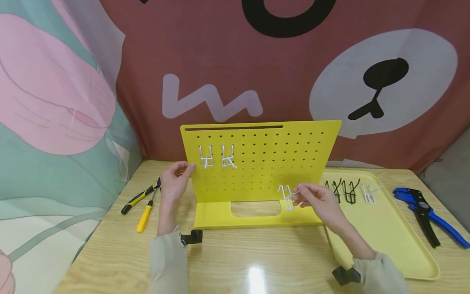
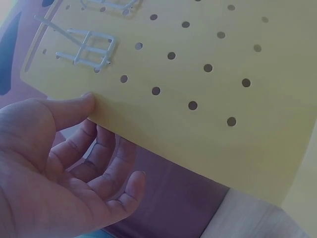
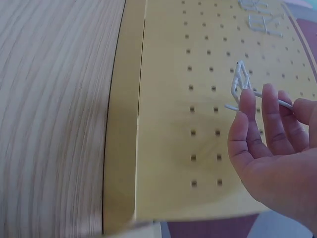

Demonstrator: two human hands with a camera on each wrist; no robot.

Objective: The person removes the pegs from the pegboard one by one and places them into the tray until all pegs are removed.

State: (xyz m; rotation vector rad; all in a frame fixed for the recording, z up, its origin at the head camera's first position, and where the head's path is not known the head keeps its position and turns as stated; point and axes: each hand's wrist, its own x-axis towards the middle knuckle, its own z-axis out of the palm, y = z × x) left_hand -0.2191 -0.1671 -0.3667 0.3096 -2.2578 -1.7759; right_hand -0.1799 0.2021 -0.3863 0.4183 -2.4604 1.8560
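While the left hand (image 1: pixel 175 181) grips the left edge of an upright yellow pegboard (image 1: pixel 264 163), thumb in front, the right hand (image 1: pixel 324 203) pinches one white wire hook (image 1: pixel 287 198) before the board's lower right. Mounted, upper left of board: two white hooks (image 1: pixel 206 159). On yellow tray (image 1: pixel 385 245), right: two black hooks (image 1: pixel 351 198), a third white hook (image 1: pixel 369 197). Beyond tray: blue-and-black hand tool (image 1: pixel 422 208). Left of board: pliers (image 1: pixel 141 199), yellow-handled screwdriver (image 1: pixel 145 218).
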